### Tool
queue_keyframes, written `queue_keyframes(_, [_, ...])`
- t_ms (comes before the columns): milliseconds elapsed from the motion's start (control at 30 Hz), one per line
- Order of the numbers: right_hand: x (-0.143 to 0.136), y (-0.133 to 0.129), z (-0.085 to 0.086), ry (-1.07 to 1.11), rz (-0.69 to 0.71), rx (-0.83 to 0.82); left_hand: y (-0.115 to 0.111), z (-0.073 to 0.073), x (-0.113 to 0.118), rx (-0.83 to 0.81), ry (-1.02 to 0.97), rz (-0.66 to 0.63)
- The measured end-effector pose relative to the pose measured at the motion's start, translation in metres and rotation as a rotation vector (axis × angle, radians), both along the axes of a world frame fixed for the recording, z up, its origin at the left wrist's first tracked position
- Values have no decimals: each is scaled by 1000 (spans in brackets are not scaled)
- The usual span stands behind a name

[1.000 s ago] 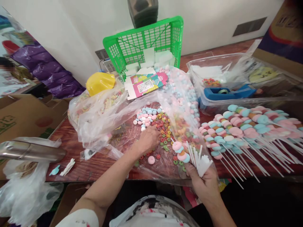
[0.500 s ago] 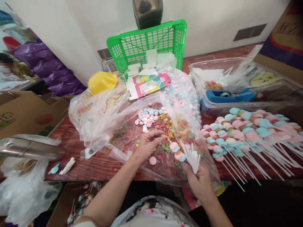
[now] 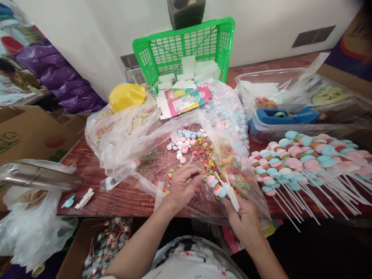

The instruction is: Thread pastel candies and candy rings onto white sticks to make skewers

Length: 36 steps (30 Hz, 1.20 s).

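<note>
My right hand is closed round a bundle of white sticks. A short skewer of pink, blue and orange candies extends from that hand towards the left. My left hand is beside the skewer's tip, thumb and fingertips brought close together; what they hold, if anything, is too small to make out. Behind the hands, ring candies and round pink, white and blue candies lie on clear plastic. Finished-looking candy skewers are piled at the right, their white sticks pointing towards me.
A green basket with white boxes stands at the back. A yellow scoop-like object rests on candy bags. At right is a clear tub with a blue tape dispenser. A steel flask lies left, above an open box of candies.
My left hand has drawn its fingers together near the skewer's tip. The large pink candy and red ring by that hand are now mostly hidden or gone from view. The stick bundle is turned.
</note>
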State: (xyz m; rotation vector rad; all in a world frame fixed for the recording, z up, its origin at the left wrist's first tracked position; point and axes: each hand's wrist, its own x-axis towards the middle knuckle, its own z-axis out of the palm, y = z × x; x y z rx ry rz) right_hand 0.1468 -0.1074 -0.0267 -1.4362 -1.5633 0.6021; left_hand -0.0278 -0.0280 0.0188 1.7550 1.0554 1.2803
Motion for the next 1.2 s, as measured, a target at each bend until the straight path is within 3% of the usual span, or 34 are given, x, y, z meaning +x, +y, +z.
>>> queue_keyframes(67, [-1,-1,-1,-20,14,1,-2,1,0,163,100,-46])
queue_keyframes(133, [-2,-2,-2,-28,35,15,-4,0,0,147,48,-68])
queue_keyframes(300, [-3,-3,-3,46,42,111,-7,-3,5,-411,-370,-37])
queue_keyframes(400, [-6,-4,-2,62,22,143,-7,0,10,-586,-396,-92])
queue_keyframes(567, [-14,-6,-3,33,65,185,-6,9,1,-484,-176,-217])
queue_keyframes(667, [-9,-4,-3,70,27,168,-8,8,-20,-405,30,-135])
queue_keyframes(767, [1,-4,-2,77,12,87,-16,-1,-42,-220,329,-23])
queue_keyframes(867, [7,-5,0,32,40,31,-28,-13,-50,-114,630,-58])
queue_keyframes(933, [6,-5,-1,-4,65,9,-36,-20,-48,-53,729,-49])
queue_keyframes(1100, [7,-4,2,-36,94,-25,-48,-29,-39,17,672,-54])
queue_keyframes(1200, [11,-6,5,-23,101,-26,-47,-26,-35,-171,392,-40])
